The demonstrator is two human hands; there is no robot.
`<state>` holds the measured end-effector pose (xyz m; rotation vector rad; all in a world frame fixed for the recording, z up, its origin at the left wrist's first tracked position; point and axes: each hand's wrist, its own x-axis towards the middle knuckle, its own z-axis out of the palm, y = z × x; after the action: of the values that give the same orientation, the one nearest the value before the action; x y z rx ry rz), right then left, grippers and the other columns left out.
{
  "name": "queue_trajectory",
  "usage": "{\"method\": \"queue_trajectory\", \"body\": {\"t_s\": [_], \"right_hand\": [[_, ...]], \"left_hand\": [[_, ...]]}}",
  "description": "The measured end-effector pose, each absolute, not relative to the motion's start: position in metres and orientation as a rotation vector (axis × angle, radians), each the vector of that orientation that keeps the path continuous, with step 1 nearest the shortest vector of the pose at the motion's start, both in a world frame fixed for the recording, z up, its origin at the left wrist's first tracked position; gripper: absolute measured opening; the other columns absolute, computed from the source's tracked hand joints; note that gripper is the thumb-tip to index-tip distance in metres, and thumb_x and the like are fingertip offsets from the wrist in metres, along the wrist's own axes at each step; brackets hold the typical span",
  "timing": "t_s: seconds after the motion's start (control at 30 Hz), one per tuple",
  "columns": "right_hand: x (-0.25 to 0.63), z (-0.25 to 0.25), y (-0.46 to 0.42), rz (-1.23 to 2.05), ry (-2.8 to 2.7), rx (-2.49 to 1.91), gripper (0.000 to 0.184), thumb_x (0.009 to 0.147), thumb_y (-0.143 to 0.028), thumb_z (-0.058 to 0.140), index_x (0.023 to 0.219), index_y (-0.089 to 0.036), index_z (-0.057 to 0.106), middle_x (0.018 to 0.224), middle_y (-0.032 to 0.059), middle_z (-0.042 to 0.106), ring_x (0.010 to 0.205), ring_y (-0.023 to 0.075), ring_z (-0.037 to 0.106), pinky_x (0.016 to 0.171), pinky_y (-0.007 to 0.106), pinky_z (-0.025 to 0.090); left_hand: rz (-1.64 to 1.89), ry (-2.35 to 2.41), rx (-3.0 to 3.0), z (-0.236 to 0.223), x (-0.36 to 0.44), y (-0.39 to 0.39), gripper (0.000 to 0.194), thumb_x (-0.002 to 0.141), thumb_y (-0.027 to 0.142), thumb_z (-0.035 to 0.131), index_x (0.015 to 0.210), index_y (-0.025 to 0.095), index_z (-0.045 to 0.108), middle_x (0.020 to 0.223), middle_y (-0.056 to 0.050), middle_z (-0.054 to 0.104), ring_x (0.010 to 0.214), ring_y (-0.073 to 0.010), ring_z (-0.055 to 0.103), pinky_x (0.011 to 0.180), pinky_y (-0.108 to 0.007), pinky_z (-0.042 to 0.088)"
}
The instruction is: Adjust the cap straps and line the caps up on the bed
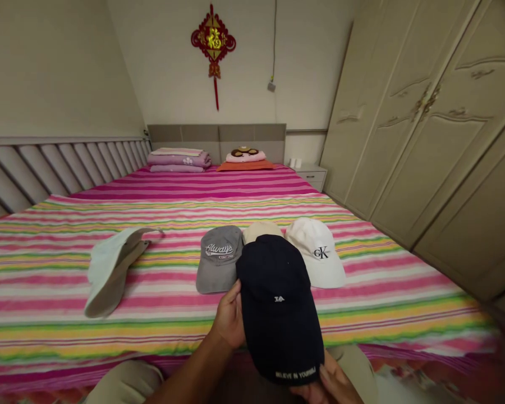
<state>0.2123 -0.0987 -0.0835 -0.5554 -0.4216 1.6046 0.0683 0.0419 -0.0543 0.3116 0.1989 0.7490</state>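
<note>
Cap (pixel 278 322) is dark navy, long-brimmed, with small white lettering (pixel 295 373).

Holds a cap (pixel 278 325) before three other caps (pixel 261 229) on the bed (pixel 160 331) (well right of a lone cap (pixel 107 274)), with folded bedding (pixel 179 161) behind.

Seemingly "IA" on navy cap (pixel 280 325)

A dark navy cap (pixel 275 328), small white letters on its front, white words "BELIEVE IN YOURSELF" along the brim's edge, crown upward and away, brim sloping down toward the viewer, held at the near edge of the bed (pixel 168 331).
</note>
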Motion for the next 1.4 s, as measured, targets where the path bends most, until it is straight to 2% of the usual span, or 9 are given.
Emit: {"method": "queue_trajectory", "body": {"t_s": [0.2,0.43,0.6,0.8,1.0,1.1,1.2,1.27,1.4], "right_hand": [[0.219,-0.101,-0.091,1.538,-0.278,-0.439,0.032,0.072,-0.025,0.061,0.104,-0.028,0.062,0.11,0.0065,0.063,0.101,0.0235,0.057,0.087,0.039,0.043],[0.231,-0.116,-0.096,1.49,-0.32,-0.547,0.033,0.071,-0.033,0.06,0.103,-0.029,0.063,0.114,0.0052,0.061,0.11,0.0254,0.051,0.094,0.042,0.038],[0.236,-0.108,-0.099,1.504,-0.319,-0.59,0.034,0.069,-0.03,0.062,0.103,-0.028,0.064,0.113,0.0063,0.061,0.107,0.0248,0.054,0.093,0.038,0.04],[0.247,-0.093,-0.105,1.479,-0.269,-0.559,0.026,0.063,-0.029,0.068,0.089,-0.032,0.069,0.101,0.0051,0.068,0.095,0.0227,0.061,0.082,0.032,0.048],[0.303,-0.073,-0.093,1.197,-0.375,-0.709,0.02,0.054,-0.024,0.074,0.073,-0.027,0.071,0.082,0.0042,0.072,0.078,0.0209,0.066,0.075,0.031,0.052],[0.345,-0.056,-0.071,1.0,-0.389,-0.748,0.019,0.062,-0.02,0.067,0.08,-0.024,0.069,0.089,0.0045,0.071,0.081,0.0181,0.065,0.078,0.029,0.051],[0.386,-0.035,-0.04,0.869,-0.286,-0.795,0.024,0.078,-0.012,0.045,0.085,-0.021,0.066,0.089,0.0038,0.071,0.08,0.0129,0.064,0.077,0.025,0.051],[0.41,-0.025,-0.019,0.829,-0.238,-0.84,0.033,0.082,-0.008,0.034,0.085,-0.02,0.064,0.082,0.0032,0.071,0.074,0.011,0.064,0.072,0.023,0.052],[0.448,-0.027,0.013,0.779,-0.256,-0.912,0.032,0.084,-0.004,0.032,0.082,-0.016,0.062,0.069,0.0036,0.068,0.057,0.01,0.062,0.057,0.021,0.052]], "left_hand": [[0.772,0.047,0.345,-0.046,0.075,0.036,0.041,0.086,0.039,0.029,0.108,0.024,0.061,0.11,-0.004,0.062,0.107,-0.0214,0.053,0.105,-0.041,0.015],[0.587,-0.063,0.381,-0.041,0.082,0.032,0.054,0.084,0.05,0.024,0.109,0.018,0.06,0.113,-0.005,0.06,0.114,-0.0203,0.047,0.106,-0.034,0.011],[0.58,-0.018,0.358,-0.042,0.086,0.031,0.052,0.081,0.052,0.032,0.108,0.019,0.061,0.112,-0.005,0.061,0.114,-0.0221,0.046,0.105,-0.037,0.015],[0.758,0.095,0.334,-0.047,0.086,0.034,0.045,0.077,0.051,0.044,0.105,0.02,0.061,0.112,-0.007,0.061,0.107,-0.0241,0.051,0.097,-0.04,0.029],[0.772,0.37,0.355,-0.085,0.07,0.047,0.026,0.078,0.038,0.05,0.085,0.016,0.063,0.084,-0.006,0.067,0.083,-0.0179,0.061,0.08,-0.033,0.041],[0.783,0.573,0.527,-0.104,0.063,0.05,0.019,0.075,0.032,0.057,0.081,0.015,0.062,0.077,-0.007,0.067,0.076,-0.018,0.061,0.076,-0.032,0.042],[0.777,0.673,0.715,-0.112,0.061,0.049,0.019,0.071,0.031,0.063,0.078,0.014,0.061,0.073,-0.007,0.065,0.07,-0.0177,0.061,0.07,-0.032,0.043],[0.764,0.69,0.794,-0.114,0.062,0.049,0.021,0.069,0.032,0.064,0.078,0.014,0.06,0.073,-0.007,0.065,0.071,-0.0175,0.061,0.07,-0.032,0.043],[0.751,0.705,0.834,-0.115,0.062,0.048,0.021,0.068,0.033,0.065,0.079,0.015,0.061,0.075,-0.006,0.064,0.074,-0.0175,0.061,0.072,-0.032,0.044]]}}
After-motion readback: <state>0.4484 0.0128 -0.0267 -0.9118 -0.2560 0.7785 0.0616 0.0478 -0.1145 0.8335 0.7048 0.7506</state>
